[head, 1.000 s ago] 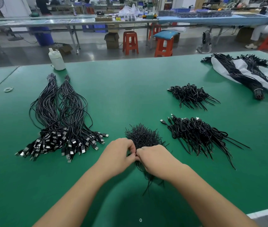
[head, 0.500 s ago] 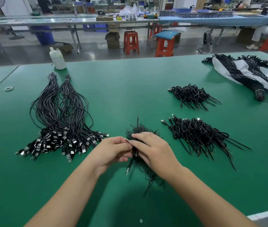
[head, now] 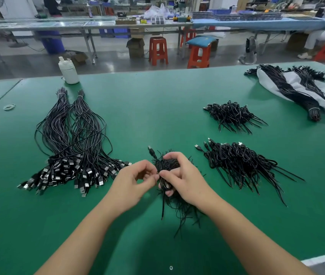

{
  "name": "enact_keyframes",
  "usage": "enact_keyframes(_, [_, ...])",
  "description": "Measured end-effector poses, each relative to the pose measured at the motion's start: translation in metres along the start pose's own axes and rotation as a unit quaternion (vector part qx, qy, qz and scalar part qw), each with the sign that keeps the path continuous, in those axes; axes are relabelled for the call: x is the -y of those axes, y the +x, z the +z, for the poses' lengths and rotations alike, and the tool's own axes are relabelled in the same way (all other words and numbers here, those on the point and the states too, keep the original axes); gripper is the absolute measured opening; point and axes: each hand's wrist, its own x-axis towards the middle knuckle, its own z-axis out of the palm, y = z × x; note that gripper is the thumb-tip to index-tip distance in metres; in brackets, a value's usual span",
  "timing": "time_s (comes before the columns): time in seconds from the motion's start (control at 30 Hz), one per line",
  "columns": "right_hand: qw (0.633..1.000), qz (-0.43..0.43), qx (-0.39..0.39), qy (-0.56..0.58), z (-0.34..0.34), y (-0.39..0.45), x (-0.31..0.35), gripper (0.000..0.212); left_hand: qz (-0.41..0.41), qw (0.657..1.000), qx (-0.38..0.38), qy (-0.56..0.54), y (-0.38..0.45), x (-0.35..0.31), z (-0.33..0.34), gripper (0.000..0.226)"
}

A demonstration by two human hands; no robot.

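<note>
**Both hands on one coiled cable, front centre of tabletop**

Obs. 1. Your right hand (head: 183, 179) was clenched around a coiled cable (head: 166, 165), fingers curled over the top of the coil and thumb pressed in at its middle. The grip was firm on the coil.

Obs. 2. Your left hand (head: 136, 181) met the right at the coil's waist. Its thumb and forefinger pinched there, touching your right thumb, and the other fingers were curled. I could not tell whether the pinch held the cable itself or a thin tie.

Obs. 3. The coiled cable sat just above the green tabletop (head: 157, 100), front and centre. Its plug (head: 152, 152) stuck up and away to the left of your right fingers. One loose end hung down below the right hand, over a small heap of black strands (head: 181, 211) lying under your wrist.

Obs. 4. Surroundings:
- Two long cable bundles (head: 74, 139) lay to the left, plugs fanned toward you.
- A near pile of coiled cables (head: 237, 161) lay to the right, with a far pile (head: 229, 116) beyond it.
- A white bottle (head: 68, 71) stood at the far edge.
- A rubber band (head: 9, 106) lay at far left.
</note>
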Motion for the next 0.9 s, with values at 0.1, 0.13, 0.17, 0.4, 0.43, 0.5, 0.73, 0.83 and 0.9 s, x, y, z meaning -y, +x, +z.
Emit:
enact_keyframes(0.1, [0.992,0.035,0.029,0.120,0.004,-0.001,0.001,0.012,0.060,0.994,-0.034,0.083,-0.003,-0.001,0.003,0.020])
enact_keyframes(0.13, [0.990,0.039,0.035,0.134,0.004,-0.001,0.001,0.007,0.073,0.992,-0.037,0.098,-0.004,-0.002,0.003,0.018])
enact_keyframes(0.17, [0.988,0.043,0.039,0.144,0.003,-0.001,0.001,0.007,0.080,0.990,-0.036,0.107,-0.005,-0.002,0.002,0.017])
enact_keyframes(0.4, [0.971,0.047,0.097,0.216,-0.002,-0.005,-0.003,0.033,-0.002,0.998,-0.050,0.042,-0.003,0.002,0.000,0.023])
enact_keyframes(0.43, [0.973,0.042,0.099,0.204,-0.002,-0.004,-0.004,0.036,-0.017,0.999,-0.045,0.021,-0.003,0.002,0.001,0.022])
enact_keyframes(0.5, [0.980,0.036,0.084,0.175,0.000,-0.003,-0.007,0.036,-0.034,0.999,-0.030,-0.014,-0.002,0.001,0.001,0.020])
enact_keyframes(0.73, [0.999,-0.002,0.017,0.031,-0.005,-0.001,-0.006,0.019,0.034,0.996,-0.021,0.076,-0.006,-0.007,0.001,0.020])
enact_keyframes(0.83, [0.996,0.019,0.024,0.080,-0.001,-0.001,-0.005,0.018,0.112,0.982,-0.028,0.149,-0.008,-0.012,0.001,0.017])
enact_keyframes(0.9, [0.991,0.038,0.020,0.129,0.002,0.001,-0.004,0.019,0.149,0.971,-0.023,0.184,-0.010,-0.014,0.004,0.010])
